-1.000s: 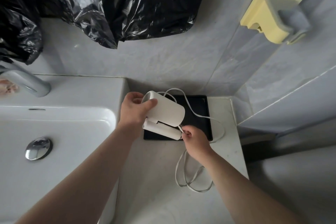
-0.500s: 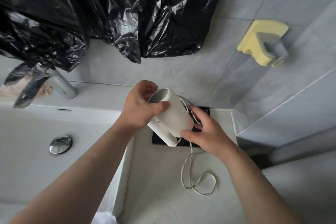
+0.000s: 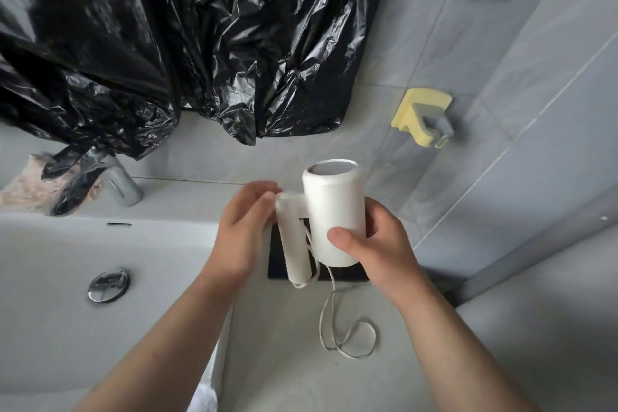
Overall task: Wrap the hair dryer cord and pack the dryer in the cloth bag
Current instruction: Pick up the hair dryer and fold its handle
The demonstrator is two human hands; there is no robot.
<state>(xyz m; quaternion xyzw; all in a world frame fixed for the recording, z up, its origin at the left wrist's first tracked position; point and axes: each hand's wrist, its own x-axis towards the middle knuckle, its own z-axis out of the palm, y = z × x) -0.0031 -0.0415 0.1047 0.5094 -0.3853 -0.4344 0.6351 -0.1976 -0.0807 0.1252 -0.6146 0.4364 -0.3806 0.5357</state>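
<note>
Grey tiled bathroom wall, black plastic sheeting [image 3: 167, 43] hanging above both hands. Right hand [image 3: 378, 244] wraps the barrel of the white hair dryer [image 3: 334, 207], thumb across its front. Left hand [image 3: 240, 234], motion-blurred, fingers curled on the folded handle near the hinge. Cord [image 3: 347, 338] drops from the handle end, loose loops on the counter [image 3: 284, 371] below the right hand. Black flat slab [image 3: 277, 264] under the dryer, between the hands. Sink [image 3: 50, 261] and drain [image 3: 108, 284] left of the left hand.
</note>
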